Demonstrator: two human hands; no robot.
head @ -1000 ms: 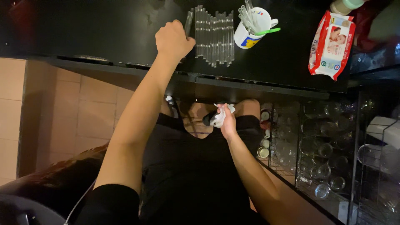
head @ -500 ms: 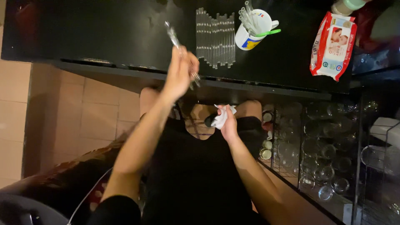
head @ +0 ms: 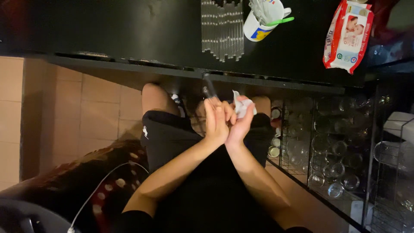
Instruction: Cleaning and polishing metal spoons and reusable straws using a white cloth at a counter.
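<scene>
1. Slim dark-looking tube (head: 208, 86) sits upright in the left hand (head: 214, 121), below the table edge (head: 129, 67), above the person's lap. Fingers closed around its lower end, leaving the upper length bare for wiping.
2. Right hand (head: 239, 123) presses against the left; its fingers pinch a crumpled white wipe (head: 242, 105) just beside the tube, close enough to rub it.
3. On the table: row of clear glass tubes (head: 222, 28) lying side by side, a white cup (head: 258, 26) holding more pieces, a wet-wipe pack (head: 347, 36) to the right, all within reach.
4. Wire racks of glassware (head: 336, 155) stand right of the knees.
</scene>
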